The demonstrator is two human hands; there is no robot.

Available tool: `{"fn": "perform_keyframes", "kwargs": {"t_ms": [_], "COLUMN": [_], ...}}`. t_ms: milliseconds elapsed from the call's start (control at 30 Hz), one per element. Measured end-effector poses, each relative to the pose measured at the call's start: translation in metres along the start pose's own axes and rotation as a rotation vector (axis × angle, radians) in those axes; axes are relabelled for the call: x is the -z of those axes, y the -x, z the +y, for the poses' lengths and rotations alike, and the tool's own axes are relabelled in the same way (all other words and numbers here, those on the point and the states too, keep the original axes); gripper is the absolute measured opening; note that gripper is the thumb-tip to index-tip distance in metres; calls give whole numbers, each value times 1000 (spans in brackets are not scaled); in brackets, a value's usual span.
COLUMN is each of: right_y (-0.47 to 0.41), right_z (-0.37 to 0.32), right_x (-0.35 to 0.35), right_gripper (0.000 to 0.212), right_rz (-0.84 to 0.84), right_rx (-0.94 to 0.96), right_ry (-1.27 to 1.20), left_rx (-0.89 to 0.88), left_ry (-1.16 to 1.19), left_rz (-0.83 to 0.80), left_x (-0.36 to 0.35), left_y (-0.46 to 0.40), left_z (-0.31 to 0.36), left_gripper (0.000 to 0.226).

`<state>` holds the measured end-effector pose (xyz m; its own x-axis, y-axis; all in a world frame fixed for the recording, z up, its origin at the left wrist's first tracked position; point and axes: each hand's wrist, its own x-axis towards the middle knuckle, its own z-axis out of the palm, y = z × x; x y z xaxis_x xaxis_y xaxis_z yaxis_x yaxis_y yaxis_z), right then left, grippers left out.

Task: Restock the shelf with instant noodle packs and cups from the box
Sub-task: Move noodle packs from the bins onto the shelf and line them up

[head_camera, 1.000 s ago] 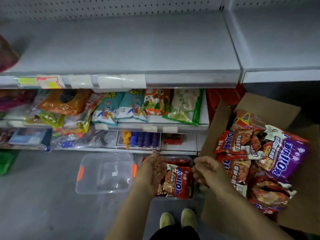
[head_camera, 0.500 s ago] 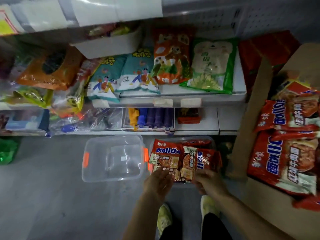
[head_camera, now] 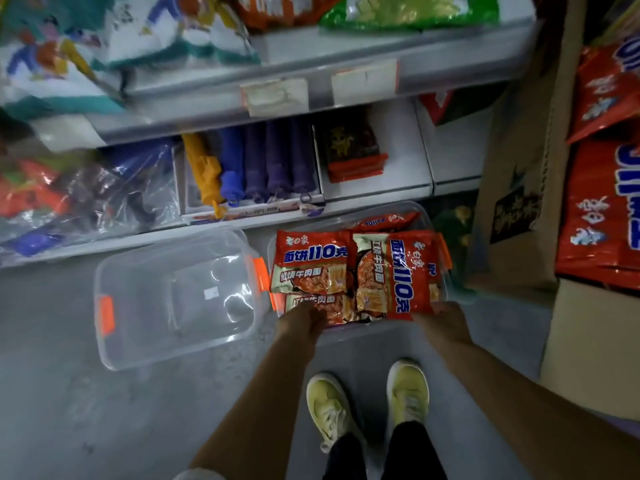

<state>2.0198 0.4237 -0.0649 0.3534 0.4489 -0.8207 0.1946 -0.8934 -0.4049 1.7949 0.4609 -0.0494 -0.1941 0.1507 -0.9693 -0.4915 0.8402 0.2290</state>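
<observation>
Bent lower since a second ago; left hand (head_camera: 304, 318) and right hand (head_camera: 441, 318) now at noodle packs (head_camera: 349, 271) in clear bin (head_camera: 429, 220), finger state unclear. Shelf restocking not begun.

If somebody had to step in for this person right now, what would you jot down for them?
Left hand: at the near edge of the noodle packs, fingers on them; a firm grip can't be confirmed.
Right hand: at the packs' near right corner, same doubt.
The packs lie in the right clear bin on the floor. The left clear bin holds nothing visible. More packs sit in the cardboard box at right.
Done: some packs moved out of the box.
Left: shelve these packs, then empty the box.
</observation>
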Motion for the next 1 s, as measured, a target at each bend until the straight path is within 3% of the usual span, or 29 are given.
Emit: {"fn": "perform_keyframes", "kwargs": {"t_ms": [100,167,300,600,700,733,833,867,967,1000], "right_y": [-63,-94,-67,-55,-55,-54,-49,-48,-43,-40], "right_z": [36,52,9,-13,-14,-14,-15,-16,-17,-17], "right_x": [-11,-17,-20,-22,-24,-24,-24,-23,-19,-18], "right_gripper": [67,81,68,73,65,66,65,62,52,50], "right_rz": [83,96,101,40,26,20,0,-6,-13,-18], "right_rx": [84,145,146,88,56,47,38,33,42,53], "right_ry": [-1,26,31,15,-82,-116,-188,-199,-256,-276], "left_rx": [-68,-118,-140,-148,-104,-80,-102,-92,-93,-98], "left_ry": [-62,-70,-30,42,10,-36,17,41,96,100], "left_rz": [46,79,48,179,237,208,138,123,40,23], "left_x": [-9,-12,-19,-36,-29,-28,-32,-34,-33,-33], "left_y": [-37,-58,-91,-100,-149,-157,-124,-115,-108,-106], "left_z": [-4,-5,-6,1,-4,-5,2,4,4,3], "left_gripper": [9,15,47,76,121,124,75,68,86,82]}}
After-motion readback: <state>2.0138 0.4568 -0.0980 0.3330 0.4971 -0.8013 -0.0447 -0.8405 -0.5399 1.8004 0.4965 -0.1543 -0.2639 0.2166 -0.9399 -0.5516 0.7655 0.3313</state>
